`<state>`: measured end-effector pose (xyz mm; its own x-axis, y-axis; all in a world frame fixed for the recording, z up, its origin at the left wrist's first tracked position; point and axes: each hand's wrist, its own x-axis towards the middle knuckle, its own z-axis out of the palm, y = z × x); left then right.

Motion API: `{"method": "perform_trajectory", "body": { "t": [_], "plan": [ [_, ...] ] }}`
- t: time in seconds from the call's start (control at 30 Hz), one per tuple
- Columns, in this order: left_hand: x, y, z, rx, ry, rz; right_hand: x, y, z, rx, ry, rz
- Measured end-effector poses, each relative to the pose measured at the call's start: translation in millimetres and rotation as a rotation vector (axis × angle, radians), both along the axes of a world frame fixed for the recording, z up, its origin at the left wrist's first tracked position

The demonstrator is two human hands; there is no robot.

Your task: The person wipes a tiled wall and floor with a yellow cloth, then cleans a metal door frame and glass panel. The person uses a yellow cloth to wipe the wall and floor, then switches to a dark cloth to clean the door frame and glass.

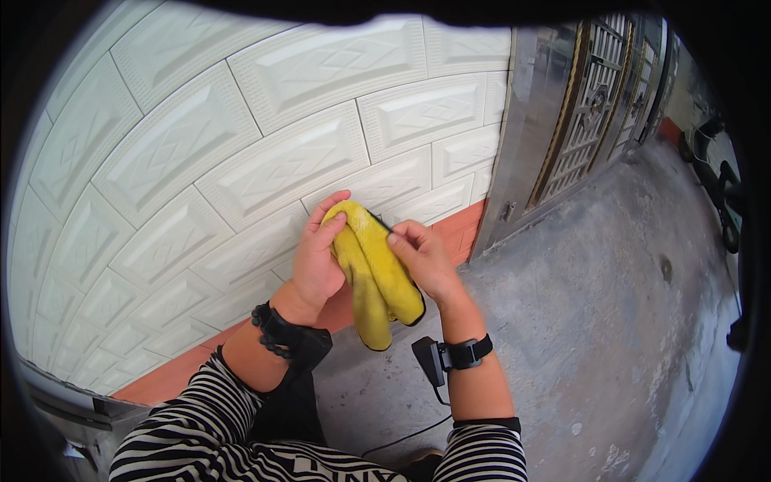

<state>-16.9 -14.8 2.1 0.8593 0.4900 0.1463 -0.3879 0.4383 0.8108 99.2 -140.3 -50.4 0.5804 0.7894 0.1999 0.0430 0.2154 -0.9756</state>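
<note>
A yellow plush cleaning cloth (367, 259) with a dark edging hangs folded between my two hands, in front of the wall. Greyish stains mark its lower left part. My left hand (319, 253) pinches the upper left corner, with the thumb on the near side and the fingers partly behind. On the cloth's right edge, my right hand (421, 256) grips the dark trim between thumb and curled fingers. The lower ends of the cloth dangle free above the floor.
White embossed tiles (283, 175) cover the wall ahead, above a reddish skirting band (461, 232). To the right stands a metal door (578, 114), and a partly visible scooter (714, 169) is at the far right. The concrete floor (560, 313) is stained. Wrist-worn devices (430, 361) sit on both forearms, with a cable at the right one.
</note>
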Motion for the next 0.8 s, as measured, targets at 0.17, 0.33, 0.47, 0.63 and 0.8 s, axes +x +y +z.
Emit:
{"method": "perform_trajectory", "body": {
  "t": [0.17, 0.33, 0.47, 0.63, 0.8],
  "plan": [
    [-1, -1, 2, 0.479, 0.310, -0.266, -3, -7, 28, 0.474, 0.352, -0.258],
    [-3, -2, -2, 0.610, 0.427, -0.371, 1, -20, 41, 0.524, 0.191, -0.417],
    [-1, -5, -1, -0.029, 0.019, -0.535, 2, -19, 40, 0.476, 0.217, -0.472],
    [1, -15, 1, 0.521, -0.008, -0.267, -20, -6, 36, 0.484, 0.205, -0.247],
    [-1, -10, 0, 1.387, -0.234, 0.318, -35, -2, 41, 0.503, 0.377, 0.065]
  ]
}}
